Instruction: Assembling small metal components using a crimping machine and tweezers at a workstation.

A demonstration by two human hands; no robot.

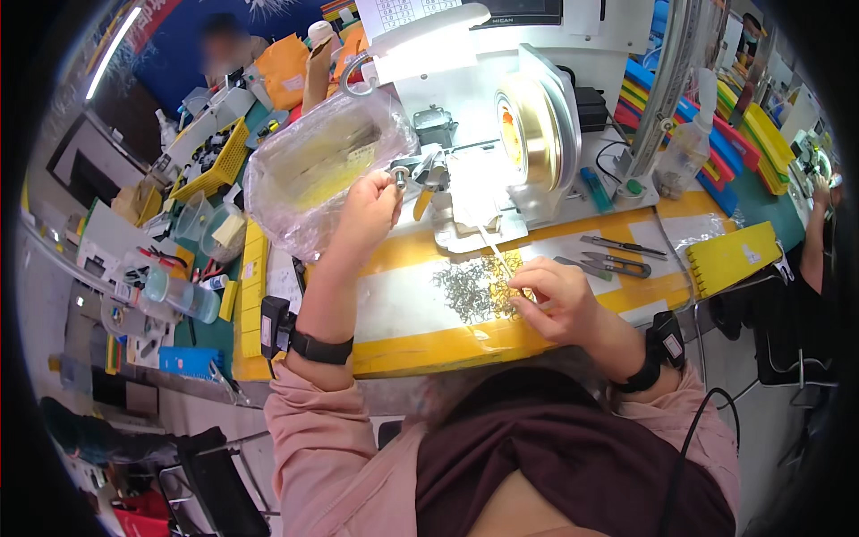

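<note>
Pinched between the left hand's point(369, 215) fingertips is a small metal knob point(400, 175) on the white machine point(501, 134), the arm raised from the bench edge beside one clear plastic bag point(322, 166). One heap of tiny metal parts point(470, 291) lies on the white mat point(403, 304) between the hands. Right hand point(550, 300), wrist bent inward, grips one thin white stick point(495, 249) over the heap. Two snips point(608, 255) lie right of it, with open bench beyond.

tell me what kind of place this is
Likely a small-parts assembly workshop: a bench machine with a gold spool, a pile of tiny metal parts by the right hand, and snips on the yellow-edged workbench.
</note>
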